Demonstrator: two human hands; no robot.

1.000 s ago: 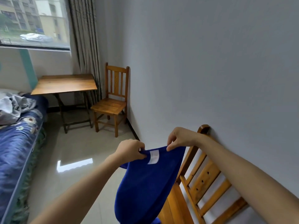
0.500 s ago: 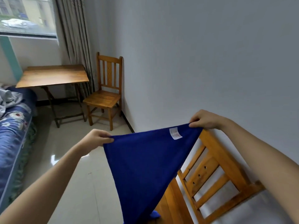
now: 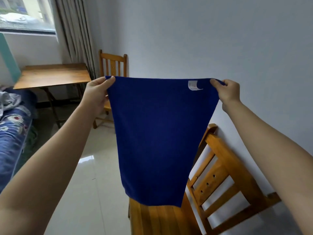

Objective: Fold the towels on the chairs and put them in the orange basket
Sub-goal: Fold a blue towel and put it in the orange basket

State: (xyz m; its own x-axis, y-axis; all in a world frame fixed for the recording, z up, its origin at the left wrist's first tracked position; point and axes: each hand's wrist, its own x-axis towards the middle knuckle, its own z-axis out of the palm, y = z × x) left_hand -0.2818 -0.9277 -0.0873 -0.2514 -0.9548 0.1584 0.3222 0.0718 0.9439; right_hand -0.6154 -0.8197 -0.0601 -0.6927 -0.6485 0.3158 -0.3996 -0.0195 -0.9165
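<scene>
We are facing the pale wall (image 3: 203,39) above the glossy tiled floor (image 3: 81,192), and we are holding the blue towel (image 3: 157,141) up in the air, spread flat in front of us. Its lower edge is hanging over the seat of the near wooden chair (image 3: 220,175), which is standing against the wall. On our left the bed (image 3: 11,141) is running along the edge of view, the wooden table (image 3: 54,75) is sitting under the window (image 3: 25,14), and the far chair (image 3: 112,65) is peeking out behind the towel's top left corner. Our left hand (image 3: 97,94) is pinching that top left corner, thumb and fingers clamped on the cloth, and our right hand (image 3: 228,92) is pinching the top right corner the same way. A small white label (image 3: 193,85) is showing just beside the right hand.
</scene>
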